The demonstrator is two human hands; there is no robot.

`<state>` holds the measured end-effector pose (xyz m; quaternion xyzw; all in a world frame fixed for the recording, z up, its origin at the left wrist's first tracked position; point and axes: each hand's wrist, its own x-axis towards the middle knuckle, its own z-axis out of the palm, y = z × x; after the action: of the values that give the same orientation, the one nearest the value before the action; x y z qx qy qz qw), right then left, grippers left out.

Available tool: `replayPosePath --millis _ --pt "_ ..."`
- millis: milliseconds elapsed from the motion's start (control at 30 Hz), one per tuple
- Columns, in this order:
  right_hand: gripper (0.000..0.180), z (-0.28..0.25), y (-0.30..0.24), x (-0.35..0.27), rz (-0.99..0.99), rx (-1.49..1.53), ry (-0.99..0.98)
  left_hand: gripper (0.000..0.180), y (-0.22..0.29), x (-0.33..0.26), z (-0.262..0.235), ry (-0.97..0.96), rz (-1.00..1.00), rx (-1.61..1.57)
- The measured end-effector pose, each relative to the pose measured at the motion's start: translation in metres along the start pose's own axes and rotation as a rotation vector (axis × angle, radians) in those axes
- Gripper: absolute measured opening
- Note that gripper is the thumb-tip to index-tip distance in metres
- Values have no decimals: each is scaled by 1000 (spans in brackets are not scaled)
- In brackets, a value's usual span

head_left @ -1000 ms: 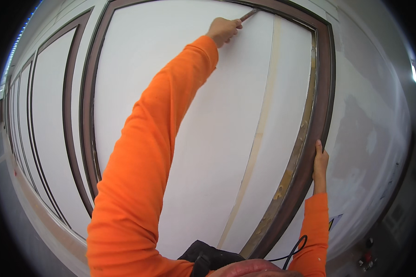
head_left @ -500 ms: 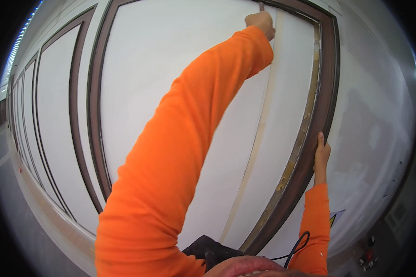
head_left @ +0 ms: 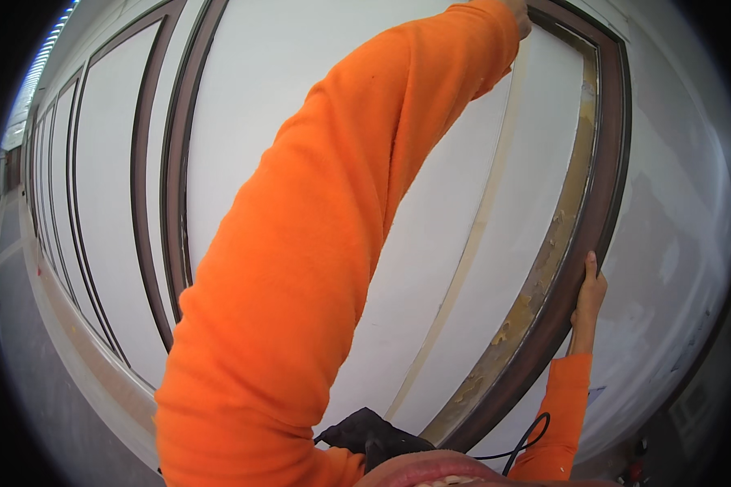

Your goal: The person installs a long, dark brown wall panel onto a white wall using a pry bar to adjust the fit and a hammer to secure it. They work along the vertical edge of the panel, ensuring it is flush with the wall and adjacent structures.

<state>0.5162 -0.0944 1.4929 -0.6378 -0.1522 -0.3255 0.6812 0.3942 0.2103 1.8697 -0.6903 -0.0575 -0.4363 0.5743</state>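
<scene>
My left hand (head_left: pixel 512 11), at the end of a long orange sleeve, reaches up to the top bar of a dark brown wall frame. The upper picture edge cuts it off; its fingers look curled, and what they hold is hidden. My right hand (head_left: pixel 590 296) grips the outer edge of the frame's right-hand brown moulding (head_left: pixel 573 280), thumb up, other fingers mostly hidden. Beside the moulding's inner side runs a strip of bare wall (head_left: pixel 536 284) with yellowish-brown, rough residue. A white panel (head_left: pixel 430 235) with a pale vertical band (head_left: pixel 468 261) fills the frame.
More brown-framed panels (head_left: pixel 114 105) line the wall to the left, above a grey floor (head_left: pixel 49 373). Patchy grey-white wall (head_left: pixel 674 219) lies to the right. A black cable (head_left: pixel 536 438) loops by my right forearm, and a dark cloth-like thing (head_left: pixel 374 430) sits at the lower middle.
My left hand has moved up and right, partly out of the picture. The residue strip shows wider beside the right moulding. My right hand keeps its hold on the moulding; the view has shifted slightly.
</scene>
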Motion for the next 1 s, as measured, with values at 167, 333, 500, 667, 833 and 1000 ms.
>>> replayPosePath --millis 167,333,500,667,833,1000 --pt "73 39 -12 -9 41 90 -119 16 -25 3 81 73 -94 27" --pt "79 20 5 -1 -27 -58 10 27 17 -90 70 365 -849 -2267" --pt "73 42 8 -4 -109 8 16 29 19 -165 56 320 -911 -2320" --pt "73 44 4 -5 -122 42 22 29 37 -199 48 449 -947 -2554" --pt "74 40 -5 -13 -72 14 14 24 44 -152 21 410 -934 -2611" --pt "73 36 -9 -16 -35 10 -6 21 31 -117 24 386 -989 -2666"
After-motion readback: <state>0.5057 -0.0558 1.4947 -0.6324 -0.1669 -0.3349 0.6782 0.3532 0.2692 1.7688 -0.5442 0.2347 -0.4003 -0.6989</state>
